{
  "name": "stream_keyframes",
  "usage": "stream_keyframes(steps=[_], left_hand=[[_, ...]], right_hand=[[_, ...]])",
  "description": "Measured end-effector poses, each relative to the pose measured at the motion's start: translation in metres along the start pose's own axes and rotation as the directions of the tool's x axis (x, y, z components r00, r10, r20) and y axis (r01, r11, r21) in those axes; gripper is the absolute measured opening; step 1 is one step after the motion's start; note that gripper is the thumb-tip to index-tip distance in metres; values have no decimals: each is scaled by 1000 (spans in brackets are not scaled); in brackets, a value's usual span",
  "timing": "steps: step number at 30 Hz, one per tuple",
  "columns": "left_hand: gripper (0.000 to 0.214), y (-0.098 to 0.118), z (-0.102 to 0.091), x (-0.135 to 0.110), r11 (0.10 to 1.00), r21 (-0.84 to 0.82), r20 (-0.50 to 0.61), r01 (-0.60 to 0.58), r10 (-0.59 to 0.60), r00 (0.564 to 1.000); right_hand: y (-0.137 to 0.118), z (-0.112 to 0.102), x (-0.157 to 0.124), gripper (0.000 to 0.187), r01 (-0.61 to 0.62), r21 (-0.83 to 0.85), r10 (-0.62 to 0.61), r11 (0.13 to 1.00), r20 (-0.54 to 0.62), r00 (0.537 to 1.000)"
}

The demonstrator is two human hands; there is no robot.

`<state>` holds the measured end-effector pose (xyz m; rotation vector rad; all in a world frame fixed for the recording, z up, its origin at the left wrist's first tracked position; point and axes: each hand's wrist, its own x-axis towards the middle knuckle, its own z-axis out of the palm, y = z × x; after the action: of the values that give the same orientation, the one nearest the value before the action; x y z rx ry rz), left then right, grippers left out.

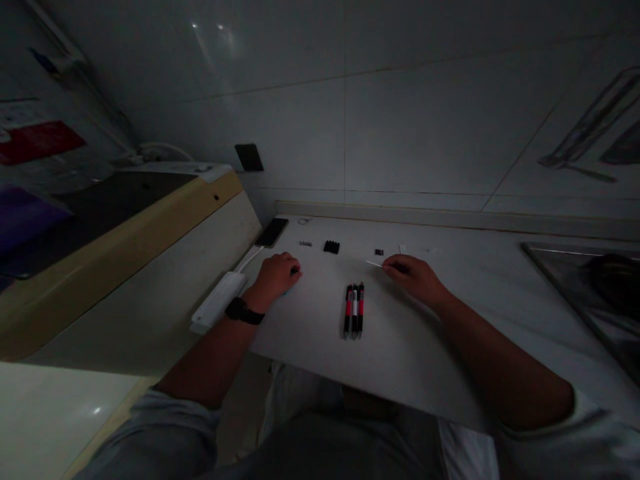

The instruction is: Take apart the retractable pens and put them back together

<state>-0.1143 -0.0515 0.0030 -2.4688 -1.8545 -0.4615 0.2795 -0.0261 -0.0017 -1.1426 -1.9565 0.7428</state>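
My right hand [413,277] pinches a thin white pen refill [374,263], which points left over the counter. The fingers of my left hand [276,275] are closed, with a bit of something dark at the fingertips; what it is I cannot make out. A small blue tip [286,292] shows just below that hand. Between the hands, nearer to me, lie three pens [355,310] side by side, with red, white and black barrels. Beyond them sit a row of small springs [305,244], several black pen grips [331,247] and some small black pieces [379,252].
A phone [273,232] and a white power strip [220,300] lie along the left side. A ring-shaped item [304,221] is near the wall. A small white piece [403,249] rests behind my right hand. At the right is a metal-rimmed stove or sink [550,270].
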Motion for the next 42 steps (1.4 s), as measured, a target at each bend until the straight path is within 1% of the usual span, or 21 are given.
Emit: stream_keyframes(steps=[3, 5, 7, 9, 11, 12, 14, 16, 17, 19, 22, 25, 29, 33, 36, 39, 42], left_hand=[[12, 5, -4, 3, 1000, -12, -37, -9, 9, 999], [13, 18, -9, 10, 997, -52, -82, -56, 52, 995], [11, 40, -16, 19, 981, -136, -119, -138, 122, 985], [12, 70, -22, 31, 944, -245, -137, -223, 194, 971], [10, 102, -24, 42, 894, -345, -150, -285, 247, 957], [10, 117, -21, 47, 874, -381, -155, -303, 262, 952], [15, 144, -11, 56, 841, -453, -158, -296, 251, 955], [24, 161, 4, 61, 810, -521, -158, -269, 218, 963], [27, 167, 13, 63, 794, -551, -161, -258, 202, 966], [28, 171, 28, 64, 762, -603, -162, -236, 172, 972], [24, 164, 40, 64, 723, -659, -145, -209, 150, 978], [25, 154, 41, 64, 718, -666, -142, -203, 145, 979], [21, 148, 39, 62, 773, -598, -138, -212, 161, 977], [16, 146, 38, 61, 795, -556, -159, -244, 187, 969], [14, 144, 40, 63, 787, -568, -192, -240, 157, 969], [13, 142, 42, 66, 726, -656, -228, -208, 72, 971], [13, 145, 43, 66, 619, -762, -215, -192, 38, 976]], right_hand=[[-1, 1, 1, 33, -25, 110, 29, 994, -31, 999], [-4, 1, 2, 35, -41, 148, 47, 988, -38, 998], [-8, 1, 2, 37, -71, 197, 77, 978, -24, 997], [-12, 2, 2, 39, -105, 269, 111, 957, -5, 994], [-15, 4, 2, 40, -121, 341, 133, 932, -13, 991], [-16, 5, 2, 41, -121, 377, 140, 918, -23, 990], [-18, 8, 2, 43, -126, 467, 162, 875, -38, 986], [-19, 10, 1, 45, -150, 556, 195, 818, -23, 980], [-19, 12, 1, 45, -165, 591, 212, 790, -11, 977], [-19, 15, 0, 43, -191, 641, 239, 744, 12, 971], [-17, 19, -2, 40, -219, 664, 283, 715, 12, 959], [-14, 23, -1, 42, -240, 682, 338, 691, -11, 941], [-11, 24, -1, 45, -223, 723, 389, 654, -68, 919], [-10, 17, 0, 41, -193, 732, 420, 653, -138, 897], [-8, 12, 1, 39, -179, 727, 443, 663, -188, 877], [-8, 11, 1, 38, -180, 704, 437, 687, -202, 877], [-12, 16, 0, 36, -189, 689, 386, 699, -142, 912]])
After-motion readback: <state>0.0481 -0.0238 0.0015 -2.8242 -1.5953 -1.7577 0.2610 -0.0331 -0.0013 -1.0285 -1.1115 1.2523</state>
